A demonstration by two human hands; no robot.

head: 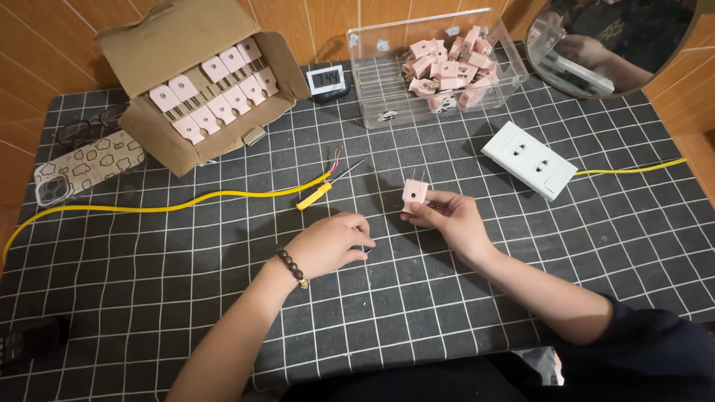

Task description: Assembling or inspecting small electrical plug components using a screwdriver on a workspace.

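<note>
My right hand [449, 216] holds a small pink plug [415, 192] upright by its lower edge, its two metal prongs pointing up. My left hand [330, 243], with a bead bracelet on the wrist, rests knuckles-up on the black grid mat [223, 283], fingers curled; a tiny dark piece shows at its fingertips, too small to identify. Just beyond my left hand lie a yellow-handled screwdriver [319, 192] and the stripped end of a yellow cable [186, 202].
An open cardboard box [195, 82] of pink plugs stands back left. A clear plastic bin [436, 67] with more pink plugs is at the back centre, a small digital clock [327, 78] beside it. A white wall socket [529, 159], phone [86, 167], glasses, and round mirror [614, 41] surround them.
</note>
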